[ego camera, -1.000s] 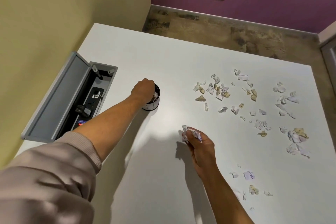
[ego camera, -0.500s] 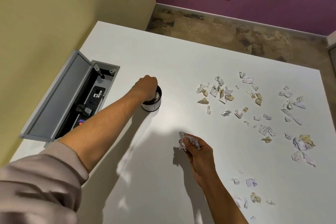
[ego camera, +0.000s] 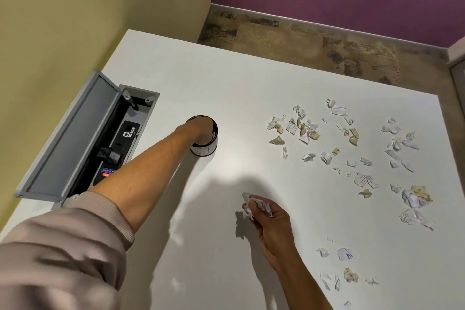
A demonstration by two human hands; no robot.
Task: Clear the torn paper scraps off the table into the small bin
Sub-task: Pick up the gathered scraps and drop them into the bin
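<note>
Right hand (ego camera: 270, 219), lower centre: unmoved, pinching a wad of scraps (ego camera: 256, 205). Loose scraps (ego camera: 352, 156) still litter the right half of the table (ego camera: 251, 78). Left hand (ego camera: 201, 127), centre-left, has plunged from the rim into the small bin (ego camera: 205, 147); fingers hidden, grip can't tell. Probably packing down or dropping its load.

White bench (ego camera: 226, 83) with a small bin (ego camera: 205, 150) sitting mid-frame, paper scraps (ego camera: 352, 158) scattered all over the right side, open cable box (ego camera: 110, 138) at left.

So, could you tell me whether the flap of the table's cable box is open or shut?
Open: the flap is tilted back, exposing the sockets.
</note>
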